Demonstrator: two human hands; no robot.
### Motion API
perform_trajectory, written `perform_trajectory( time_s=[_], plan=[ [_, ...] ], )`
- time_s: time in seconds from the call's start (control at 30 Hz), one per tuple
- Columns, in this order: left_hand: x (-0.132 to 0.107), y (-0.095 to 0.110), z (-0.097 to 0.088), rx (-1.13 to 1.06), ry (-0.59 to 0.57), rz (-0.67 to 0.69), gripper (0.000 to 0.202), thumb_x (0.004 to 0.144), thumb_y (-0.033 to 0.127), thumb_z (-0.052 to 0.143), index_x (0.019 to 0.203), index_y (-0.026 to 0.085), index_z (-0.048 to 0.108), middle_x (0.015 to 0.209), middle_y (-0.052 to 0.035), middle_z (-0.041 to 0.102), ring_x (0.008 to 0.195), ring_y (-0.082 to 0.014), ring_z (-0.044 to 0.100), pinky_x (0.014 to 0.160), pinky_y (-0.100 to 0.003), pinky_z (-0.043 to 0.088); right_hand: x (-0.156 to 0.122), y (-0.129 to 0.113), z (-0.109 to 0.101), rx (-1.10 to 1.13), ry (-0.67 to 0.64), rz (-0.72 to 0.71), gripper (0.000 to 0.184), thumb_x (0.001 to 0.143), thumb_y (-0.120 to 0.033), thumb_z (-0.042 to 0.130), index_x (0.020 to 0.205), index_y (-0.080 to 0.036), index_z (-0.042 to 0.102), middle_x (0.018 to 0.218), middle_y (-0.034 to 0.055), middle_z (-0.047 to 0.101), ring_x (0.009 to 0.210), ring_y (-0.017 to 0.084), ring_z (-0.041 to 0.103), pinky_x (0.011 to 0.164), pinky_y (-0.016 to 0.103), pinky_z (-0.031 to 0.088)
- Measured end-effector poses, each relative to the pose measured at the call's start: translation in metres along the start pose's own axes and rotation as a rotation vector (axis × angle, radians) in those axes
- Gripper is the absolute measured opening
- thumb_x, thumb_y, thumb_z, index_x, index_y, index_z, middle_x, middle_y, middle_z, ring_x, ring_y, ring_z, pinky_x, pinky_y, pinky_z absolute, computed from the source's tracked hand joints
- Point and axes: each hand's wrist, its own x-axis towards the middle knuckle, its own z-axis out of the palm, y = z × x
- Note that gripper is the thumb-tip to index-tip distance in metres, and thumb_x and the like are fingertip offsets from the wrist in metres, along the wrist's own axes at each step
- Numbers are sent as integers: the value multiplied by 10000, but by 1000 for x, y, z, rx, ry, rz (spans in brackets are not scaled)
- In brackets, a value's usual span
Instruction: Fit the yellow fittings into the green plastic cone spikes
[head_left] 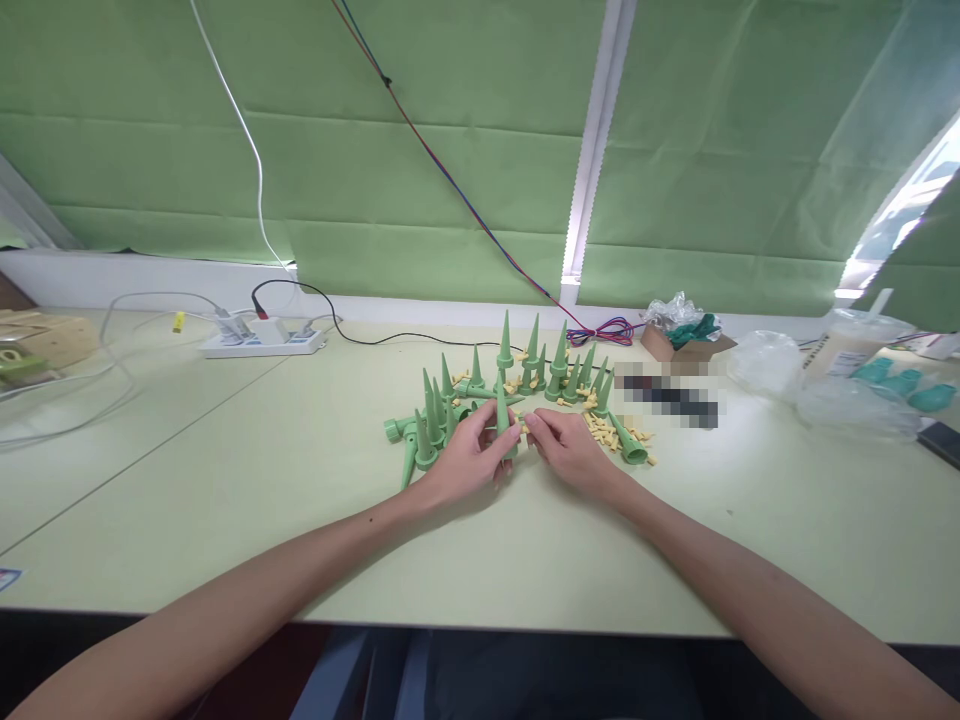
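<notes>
Left hand [471, 452] clasping green spike [502, 408], upright; right hand [571, 447] pinching yellow piece [525, 430], just beside

cones [505, 345]: plain mid-green, all alike. small pieces [600, 430]: pale yellow. table [225, 520]: pale cream with a greenish cast, one thin dark seam line. blinds [450, 110]: soft green, unpatterned save for faint horizontal crease lines. power strip [262, 346]: white. thin cord [435, 336]: black. paired wire [469, 205]: red and blue. hanging cable [244, 130]: white. small tag [178, 322]: bright yellow. carton [697, 356]: brown. crumpled item [694, 331]: dark green. drinks cup [840, 355]: beige, white label with dark print. rounded pieces [900, 383]: teal. straw [880, 303]: white. chair [337, 675]: blue-grey.
</notes>
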Motion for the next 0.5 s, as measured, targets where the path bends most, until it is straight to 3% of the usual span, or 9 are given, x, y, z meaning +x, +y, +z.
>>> perform_trajectory(
  time_s=[0.5],
  plan=[
    [0, 1, 1, 13, -1, -35, 302, 927, 484, 574, 884, 204, 469, 663, 41, 549, 462, -94, 531, 483, -240, 457, 1, 1, 0, 19, -26, 38, 522, 1027, -465, 366, 585, -195, 431, 507, -38, 405, 512, 118, 388, 582, 274, 321]
  ],
)
